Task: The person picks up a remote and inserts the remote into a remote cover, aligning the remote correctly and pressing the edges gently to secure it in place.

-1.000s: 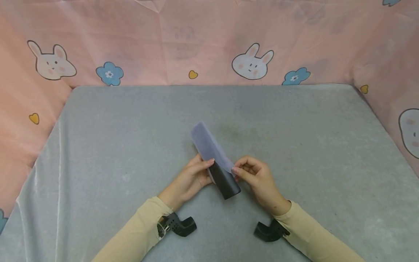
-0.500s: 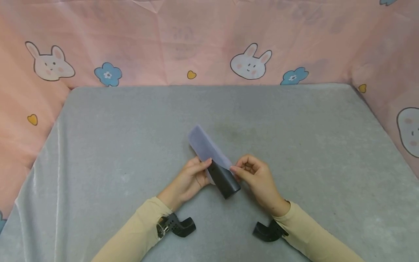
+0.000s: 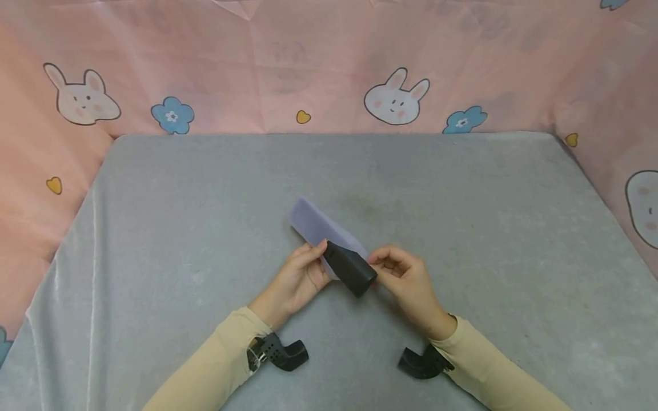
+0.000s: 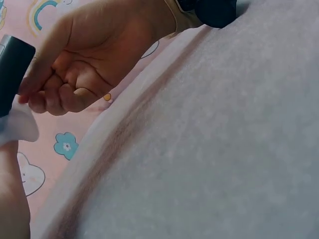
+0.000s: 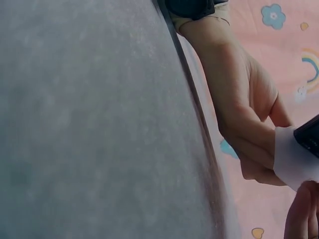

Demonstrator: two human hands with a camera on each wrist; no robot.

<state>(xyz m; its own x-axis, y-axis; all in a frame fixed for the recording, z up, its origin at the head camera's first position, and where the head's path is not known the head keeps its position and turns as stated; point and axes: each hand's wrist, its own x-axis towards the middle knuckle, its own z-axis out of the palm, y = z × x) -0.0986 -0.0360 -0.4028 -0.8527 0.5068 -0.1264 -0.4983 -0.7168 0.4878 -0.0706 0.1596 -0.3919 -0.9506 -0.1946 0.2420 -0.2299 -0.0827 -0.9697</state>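
Observation:
In the head view my left hand [image 3: 293,277] holds a long, pale lilac, see-through sheet [image 3: 321,225] and a black tapered piece [image 3: 352,268] lying over its near end. My left thumb presses at the black piece's upper corner; the other fingers lie behind. My right hand [image 3: 406,279] pinches at the right edge, where its fingertips are partly hidden behind the black piece. In the left wrist view, the right hand's thumb and curled fingers meet beside the black piece [image 4: 12,69]. The right wrist view has the left hand [image 5: 244,109] against the pale sheet [image 5: 291,159].
A grey cloth [image 3: 205,200] covers the table, with folds at the left. Pink printed curtain [image 3: 329,68] stands behind and at both sides. Each wrist carries a black curved camera mount [image 3: 288,354].
The black piece has tilted, its near end rising and turning to the right. The lilac sheet's far end has dropped to the left. The right fingertips have slipped partly behind the black piece.

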